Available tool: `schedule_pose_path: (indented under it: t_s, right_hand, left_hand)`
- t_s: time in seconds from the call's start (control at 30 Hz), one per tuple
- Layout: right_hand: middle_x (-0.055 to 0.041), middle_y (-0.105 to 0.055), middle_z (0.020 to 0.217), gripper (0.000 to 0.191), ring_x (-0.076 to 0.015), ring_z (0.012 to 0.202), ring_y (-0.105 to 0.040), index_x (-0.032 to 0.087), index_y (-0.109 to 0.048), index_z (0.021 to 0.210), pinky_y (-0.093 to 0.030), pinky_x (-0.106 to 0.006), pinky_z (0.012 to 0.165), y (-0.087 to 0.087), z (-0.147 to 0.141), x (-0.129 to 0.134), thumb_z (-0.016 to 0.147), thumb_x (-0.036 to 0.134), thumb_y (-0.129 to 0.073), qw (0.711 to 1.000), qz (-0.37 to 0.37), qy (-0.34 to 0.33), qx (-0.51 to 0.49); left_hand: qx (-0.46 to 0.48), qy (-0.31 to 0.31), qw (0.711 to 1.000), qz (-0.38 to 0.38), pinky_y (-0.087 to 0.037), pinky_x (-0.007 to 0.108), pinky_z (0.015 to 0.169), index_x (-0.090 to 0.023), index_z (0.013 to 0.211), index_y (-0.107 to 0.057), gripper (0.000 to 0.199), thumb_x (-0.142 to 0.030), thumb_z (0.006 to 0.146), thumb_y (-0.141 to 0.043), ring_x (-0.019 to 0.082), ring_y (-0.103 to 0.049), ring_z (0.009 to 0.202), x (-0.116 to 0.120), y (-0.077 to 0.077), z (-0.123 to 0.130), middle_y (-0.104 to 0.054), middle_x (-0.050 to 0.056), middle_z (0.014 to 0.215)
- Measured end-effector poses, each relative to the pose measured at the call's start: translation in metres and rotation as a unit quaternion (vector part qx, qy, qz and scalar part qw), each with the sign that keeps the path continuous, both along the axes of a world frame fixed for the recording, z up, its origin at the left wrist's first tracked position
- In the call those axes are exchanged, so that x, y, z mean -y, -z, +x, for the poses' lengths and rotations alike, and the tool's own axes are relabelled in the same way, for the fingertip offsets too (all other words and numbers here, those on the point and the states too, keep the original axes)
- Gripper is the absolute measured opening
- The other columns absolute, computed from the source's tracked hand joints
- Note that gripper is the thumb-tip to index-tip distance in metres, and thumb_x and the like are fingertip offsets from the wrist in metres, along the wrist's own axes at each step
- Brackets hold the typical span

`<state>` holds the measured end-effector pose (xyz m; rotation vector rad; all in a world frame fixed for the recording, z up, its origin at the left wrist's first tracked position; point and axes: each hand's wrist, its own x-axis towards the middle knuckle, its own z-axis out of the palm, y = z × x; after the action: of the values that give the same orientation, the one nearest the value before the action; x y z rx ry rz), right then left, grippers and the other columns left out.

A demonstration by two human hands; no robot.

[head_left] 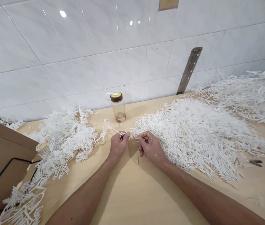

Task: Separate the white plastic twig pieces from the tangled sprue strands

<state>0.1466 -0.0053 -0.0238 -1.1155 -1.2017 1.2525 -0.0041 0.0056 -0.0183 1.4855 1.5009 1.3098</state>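
Observation:
My left hand [118,145] is closed in a pinch over the table, gripping a thin white plastic-looking strand [110,126] that trails off to the left. A small black thing with light marks [122,136] shows between its thumb and fingers; its kind is not clear. Close by on the right, my right hand [152,148] has thumb and forefinger pressed together near a tiny pale piece, too small to name. Just beyond it spreads a large heap of short white strands [207,131]. One small white bit [137,160] lies below the right fingers.
Tangled, branching white pieces [69,137] pile up on the left beside a cardboard box [3,165]. A clear bottle with a dark and yellow lid [118,107] stands near the tiled wall [87,75]. A metal bracket [190,70] leans there. Small dark tool [255,162] at right.

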Motion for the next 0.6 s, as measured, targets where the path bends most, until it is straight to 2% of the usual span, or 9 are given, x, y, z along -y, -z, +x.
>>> schedule_pose_path:
  t_s: [0.23, 0.4, 0.5, 0.6]
  right_hand:
    - [0.0085, -0.053, 0.049, 0.023, -0.009, 0.034, -0.048, 0.019, -0.054, 0.087, -0.042, -0.02, 0.034, 0.0, 0.001, -0.003, 0.079, 0.037, -0.066, 1.0, -0.003, -0.008, -0.024]
    - [0.0073, -0.053, 0.052, 0.02, -0.0106, 0.035, -0.05, 0.019, -0.054, 0.088, -0.045, -0.024, 0.036, -0.003, 0.006, -0.003, 0.083, 0.037, -0.061, 0.999, 0.019, 0.03, 0.005]
    - [0.0049, -0.055, 0.054, 0.015, -0.0121, 0.038, -0.053, 0.019, -0.056, 0.09, -0.047, -0.025, 0.041, -0.005, 0.014, -0.007, 0.086, 0.034, -0.057, 0.99, 0.081, 0.067, 0.097]
    - [-0.0035, -0.063, 0.071, 0.013, -0.0152, 0.055, -0.06, 0.017, -0.062, 0.092, -0.05, -0.028, 0.052, -0.008, 0.022, -0.011, 0.084, 0.024, -0.054, 0.943, 0.206, 0.124, 0.23]
  left_hand:
    - [-0.045, -0.002, 0.999, 0.02, -0.035, 0.024, 0.057, -0.018, 0.066, -0.056, 0.029, -0.041, 0.082, -0.059, 0.011, -0.041, 0.056, 0.002, -0.003, 0.002, -0.045, -0.005, 0.056]
    - [-0.093, 0.01, 0.994, 0.052, -0.036, 0.023, 0.055, -0.018, 0.071, -0.059, 0.024, -0.037, 0.085, -0.058, 0.01, -0.044, 0.054, 0.007, -0.002, 0.006, -0.049, -0.004, 0.058]
    - [-0.141, 0.015, 0.983, 0.113, -0.038, 0.023, 0.055, -0.018, 0.076, -0.059, 0.02, -0.034, 0.088, -0.057, 0.011, -0.047, 0.055, 0.009, 0.002, 0.008, -0.053, -0.003, 0.062]
    - [-0.186, 0.035, 0.966, 0.175, -0.041, 0.023, 0.057, -0.017, 0.08, -0.059, 0.016, -0.029, 0.09, -0.055, 0.012, -0.052, 0.059, 0.012, 0.005, 0.01, -0.057, 0.0, 0.069]
